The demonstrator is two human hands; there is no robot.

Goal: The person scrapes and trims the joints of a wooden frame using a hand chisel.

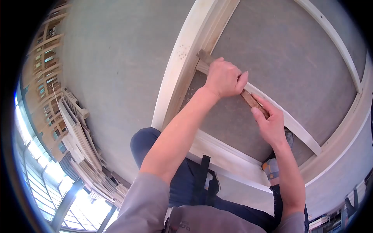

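A narrow brown wooden strip (251,101) lies slantwise along a pale crosspiece (299,130) of a white wooden frame (173,73). My left hand (224,79) is closed around its upper part, in a fist with the thumb raised. The strip's darker far end (204,56) reaches the inner edge of the frame's long rail. Around the near end, my right hand (269,120) grips it between thumb and fingers. Both hands are over the crosspiece; the middle of the strip is partly hidden by my left hand.
The frame rests over a grey floor (116,50), and my knee (145,139) is beside its near corner. Another pale rail (334,35) curves at the far right. Stacked boards (81,151) and wooden racks (48,66) stand at the left, near bright windows (46,182).
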